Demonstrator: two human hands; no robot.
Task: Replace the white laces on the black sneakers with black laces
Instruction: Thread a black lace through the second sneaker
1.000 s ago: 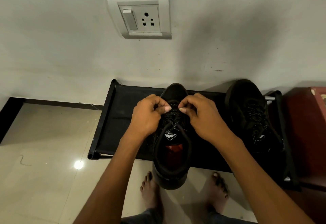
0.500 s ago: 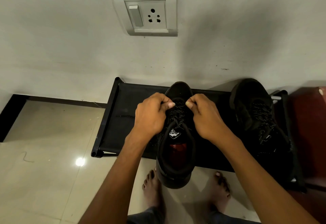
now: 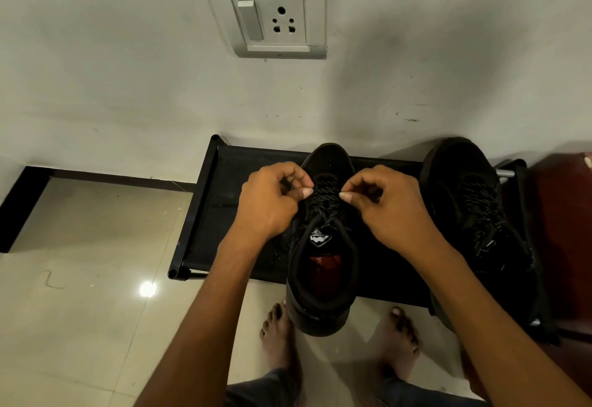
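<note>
Now both hands work over the middle sneaker (image 3: 322,246), which sits on a low black rack (image 3: 224,214) by the wall, its heel hanging off the near edge. Left hand (image 3: 269,203) and right hand (image 3: 389,204) are curled, each pinching the speckled black lace (image 3: 325,196) at either side of the eyelets. A 2nd sneaker (image 3: 471,214), laced alike, stands just right.

Both forearms reaching up from bottom of frame toward centre. Left hand (image 3: 269,203) curled, thumb and forefinger pinched, knuckles up. Right hand (image 3: 389,206) curled likewise, fingertips pinched, facing the left. Hands near, not touching. Bare feet (image 3: 282,339) at lower centre.
</note>
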